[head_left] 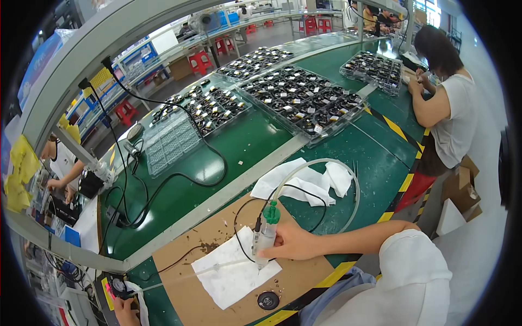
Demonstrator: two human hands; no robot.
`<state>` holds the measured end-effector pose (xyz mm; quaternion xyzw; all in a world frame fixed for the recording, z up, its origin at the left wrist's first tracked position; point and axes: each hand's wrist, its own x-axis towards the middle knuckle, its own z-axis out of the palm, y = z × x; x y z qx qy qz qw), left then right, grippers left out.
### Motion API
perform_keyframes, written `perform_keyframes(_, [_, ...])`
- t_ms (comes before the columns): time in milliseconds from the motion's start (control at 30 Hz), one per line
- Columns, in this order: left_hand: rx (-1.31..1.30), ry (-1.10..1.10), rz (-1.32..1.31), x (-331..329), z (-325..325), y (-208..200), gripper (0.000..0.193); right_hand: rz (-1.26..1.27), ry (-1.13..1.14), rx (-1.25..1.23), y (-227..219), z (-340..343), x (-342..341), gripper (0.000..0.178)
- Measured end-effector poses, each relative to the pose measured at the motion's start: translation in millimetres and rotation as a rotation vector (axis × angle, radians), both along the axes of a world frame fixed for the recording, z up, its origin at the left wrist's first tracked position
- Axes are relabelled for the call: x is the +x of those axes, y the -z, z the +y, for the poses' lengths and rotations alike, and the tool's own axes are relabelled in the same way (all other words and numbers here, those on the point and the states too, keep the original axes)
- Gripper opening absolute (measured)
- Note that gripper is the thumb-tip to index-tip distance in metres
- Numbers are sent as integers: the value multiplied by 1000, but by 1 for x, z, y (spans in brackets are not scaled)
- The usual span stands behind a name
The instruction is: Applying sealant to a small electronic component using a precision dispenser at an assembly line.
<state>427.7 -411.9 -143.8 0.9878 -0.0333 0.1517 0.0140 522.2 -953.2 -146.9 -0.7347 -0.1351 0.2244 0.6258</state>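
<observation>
My right hand [296,242] is closed around a clear dispensing syringe [265,239] with a green cap [271,213]. A translucent hose [356,190] loops from the cap, and a thin black cable runs beside it. The syringe tip points down over a white paper sheet [225,277] on brown cardboard [185,271]. Nearer to me, a round black part [268,300] lies on the cardboard. My left hand [126,312], at the lower left edge, has its fingers bent against a device with a black round gauge [117,286]; what they grip is hidden.
Crumpled white cloths [304,182] lie beyond the cardboard. Clear trays of black round parts [304,100] stand across the green bench, near an empty tray [171,142] and a black cable [224,163]. A metal frame [70,70] rises at left. Co-workers [448,108] sit right and left.
</observation>
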Motion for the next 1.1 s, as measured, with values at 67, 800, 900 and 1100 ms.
perform_keyframes(67, [30,39,-7,4,3,4,37,-11,-10,-29,0,1,1,41])
perform_keyframes(800, [112,24,7,8,-55,-42,29,-72,26,-34,9,-2,2,40])
perform_keyframes(900, [-36,76,42,15,-78,-61,27,-79,12,24,11,3,2,40])
perform_keyframes(1100, [-309,143,135,25,-105,-87,26,-119,-12,9,17,3,3,38])
